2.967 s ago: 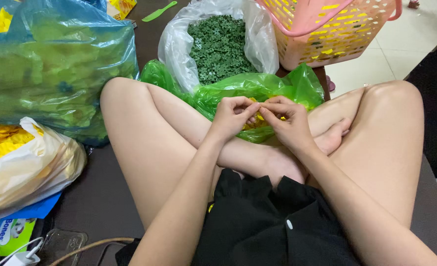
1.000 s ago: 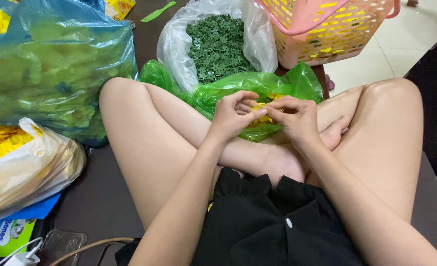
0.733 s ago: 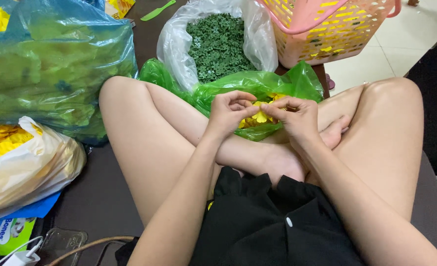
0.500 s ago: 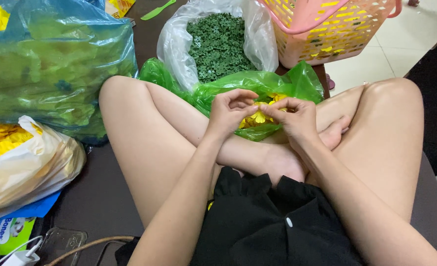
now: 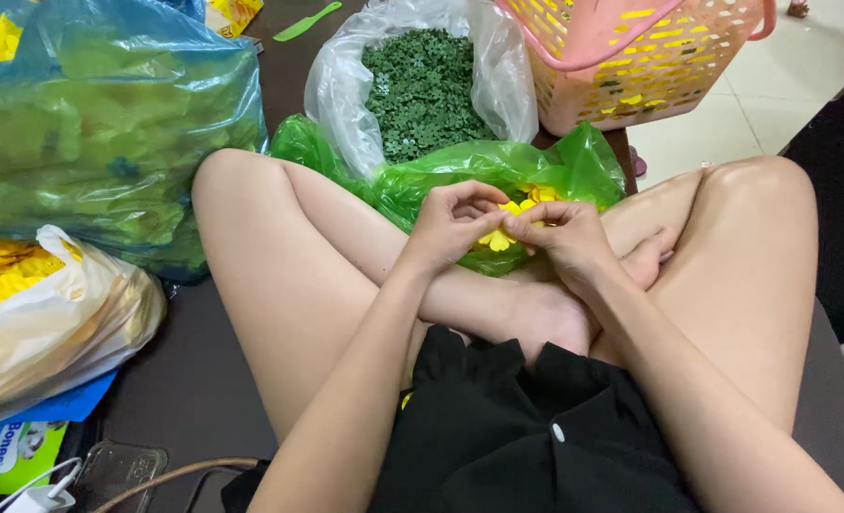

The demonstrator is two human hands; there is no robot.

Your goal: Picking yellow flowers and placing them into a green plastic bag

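I sit cross-legged, and both hands meet over a green plastic bag [image 5: 422, 180] that holds yellow fabric flowers. My left hand [image 5: 450, 226] and my right hand [image 5: 565, 239] pinch one yellow flower [image 5: 499, 237] between their fingertips, petals showing between the two thumbs. More yellow flowers [image 5: 539, 194] lie in the bag just behind my hands. A clear bag [image 5: 338, 76] full of small dark green leaf pieces [image 5: 422, 85] stands right behind the green bag.
A large blue bag [image 5: 108, 114] of yellow-green pieces sits at the left. A white bag [image 5: 56, 323] with yellow flowers lies below it. A pink slotted basket [image 5: 631, 57] stands at the top right. A charger, cable and clear phone case [image 5: 118, 467] lie at the bottom left.
My hands have kept working together over the green bag. The yellow flower between my fingertips has come more into view and sits slightly lower than half a second ago.
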